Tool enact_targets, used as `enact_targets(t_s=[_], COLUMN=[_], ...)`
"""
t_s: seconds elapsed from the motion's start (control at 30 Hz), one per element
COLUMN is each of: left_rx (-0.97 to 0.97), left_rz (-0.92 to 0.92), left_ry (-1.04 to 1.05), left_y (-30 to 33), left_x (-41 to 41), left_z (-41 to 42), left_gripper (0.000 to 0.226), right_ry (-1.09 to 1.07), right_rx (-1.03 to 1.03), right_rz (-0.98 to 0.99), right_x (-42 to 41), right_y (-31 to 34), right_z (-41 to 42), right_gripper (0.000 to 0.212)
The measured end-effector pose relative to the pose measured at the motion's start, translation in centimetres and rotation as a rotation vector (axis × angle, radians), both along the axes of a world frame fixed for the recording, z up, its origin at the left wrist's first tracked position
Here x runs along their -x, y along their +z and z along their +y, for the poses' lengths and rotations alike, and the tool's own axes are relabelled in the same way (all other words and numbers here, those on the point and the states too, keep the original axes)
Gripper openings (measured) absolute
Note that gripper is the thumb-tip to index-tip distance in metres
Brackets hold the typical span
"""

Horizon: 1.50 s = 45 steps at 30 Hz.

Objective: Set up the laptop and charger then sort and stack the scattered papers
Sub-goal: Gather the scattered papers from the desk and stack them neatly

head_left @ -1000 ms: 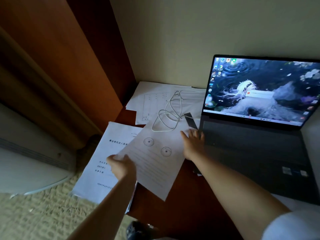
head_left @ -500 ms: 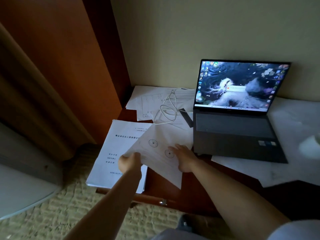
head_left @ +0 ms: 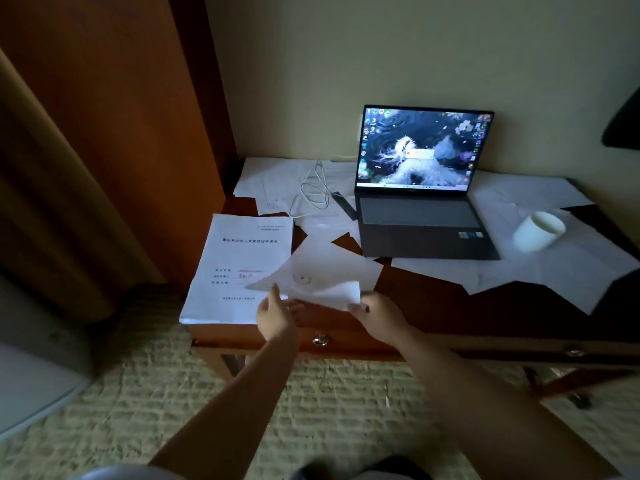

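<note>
— Your grip, nearest first?

— Your left hand (head_left: 275, 315) lies spread, fingers straight under the loose sheet (head_left: 327, 271); your right hand (head_left: 379, 315) pinches its near corner.

— Beyond?

— Stapled document (head_left: 239, 268) at nine o'clock; open laptop (head_left: 420, 188) at one o'clock, white cable (head_left: 313, 190) at twelve, cup (head_left: 538, 230) at two — on scattered papers (head_left: 554, 268).

Both bare forearms reach forward from the bottom of the view, converging toward the middle. The left hand (head_left: 275, 318) is raised with its thumb pointing up and its fingers reaching to the right, loosely extended. The right hand (head_left: 379, 311) lies palm down, its fingertips (head_left: 356, 307) drawn together in a pinch. The two hands are near each other, not touching.
</note>
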<state>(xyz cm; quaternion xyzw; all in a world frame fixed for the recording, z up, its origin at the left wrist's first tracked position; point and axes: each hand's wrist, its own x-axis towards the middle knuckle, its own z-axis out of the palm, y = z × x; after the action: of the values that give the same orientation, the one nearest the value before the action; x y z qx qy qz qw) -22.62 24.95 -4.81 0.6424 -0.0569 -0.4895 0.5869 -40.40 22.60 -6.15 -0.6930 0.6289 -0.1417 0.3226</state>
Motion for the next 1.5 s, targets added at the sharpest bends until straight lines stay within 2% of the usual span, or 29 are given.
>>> enact_targets(t_s=[0.07,0.13,0.2,0.3,0.37,0.43,0.5,0.57,0.63,0.73,0.83,0.9,1.03,1.07,1.17,1.27,1.37,1.5], left_rx=[0.078,0.105,0.095,0.132,0.169,0.202,0.211,0.226,0.259,0.192,0.118,0.081,0.036,0.029,-0.025,-0.127,-0.260,-0.363], left_rz=[0.009,-0.063,-0.159,-0.185,-0.147,-0.080,-0.049,-0.053,-0.059,-0.079,-0.071,-0.094,-0.175,-0.202,-0.302,-0.451,-0.531,-0.558], left_ry=[-0.062,-0.156,-0.260,-0.406,-0.506,-0.558,-0.557,-0.558,-0.567,-0.489,-0.400,-0.389,-0.352,-0.341,-0.301,-0.247,-0.203,-0.192], left_y=[0.6,0.6,0.3,1.2,2.6,3.7,4.7,4.9,5.0,5.2,5.6,5.7,5.3,4.9,3.3,1.5,0.0,-2.0], left_x=[0.9,2.0,3.3,6.0,8.5,11.1,13.6,15.7,18.3,22.0,24.7,26.0,27.4,27.6,27.8,27.5,26.8,25.7], left_z=[0.6,1.0,1.3,2.4,3.2,4.1,5.1,5.9,6.6,7.5,7.6,7.2,5.4,4.8,3.0,0.9,-1.0,-3.1], left_gripper=[0.040,0.035,0.021,0.026,0.033,0.043,0.043,0.041,0.037,0.019,0.017,0.016,0.013,0.014,0.017,0.023,0.030,0.032], right_ry=[-0.198,-0.332,-0.381,-0.410,-0.417,-0.388,-0.369,-0.390,-0.378,-0.412,-0.448,-0.479,-0.584,-0.594,-0.594,-0.595,-0.612,-0.605], right_rx=[0.023,0.072,0.103,0.076,0.001,-0.177,-0.293,-0.313,-0.288,-0.235,-0.141,-0.162,-0.325,-0.384,-0.500,-0.432,-0.328,-0.336], right_rz=[-0.132,-0.233,-0.313,-0.472,-0.621,-0.773,-0.905,-0.970,-0.942,-0.889,-0.748,-0.658,-0.675,-0.706,-0.836,-0.776,-0.599,-0.482], right_x=[0.0,0.3,0.9,2.3,3.4,4.8,6.9,9.1,11.6,15.2,18.6,21.0,24.7,25.4,26.3,26.2,25.9,25.9], right_y=[1.1,2.1,2.6,3.4,4.5,5.5,6.0,6.2,6.0,4.8,3.7,3.4,1.5,0.8,0.6,0.0,-0.8,-1.7], right_z=[0.3,0.4,0.7,1.4,2.4,3.5,4.6,5.4,6.1,6.2,5.8,6.0,4.7,4.1,3.3,1.9,-0.6,-4.6], right_gripper=[0.031,0.029,0.030,0.032,0.039,0.054,0.066,0.067,0.060,0.044,0.022,0.036,0.052,0.051,0.025,0.009,0.007,0.023])
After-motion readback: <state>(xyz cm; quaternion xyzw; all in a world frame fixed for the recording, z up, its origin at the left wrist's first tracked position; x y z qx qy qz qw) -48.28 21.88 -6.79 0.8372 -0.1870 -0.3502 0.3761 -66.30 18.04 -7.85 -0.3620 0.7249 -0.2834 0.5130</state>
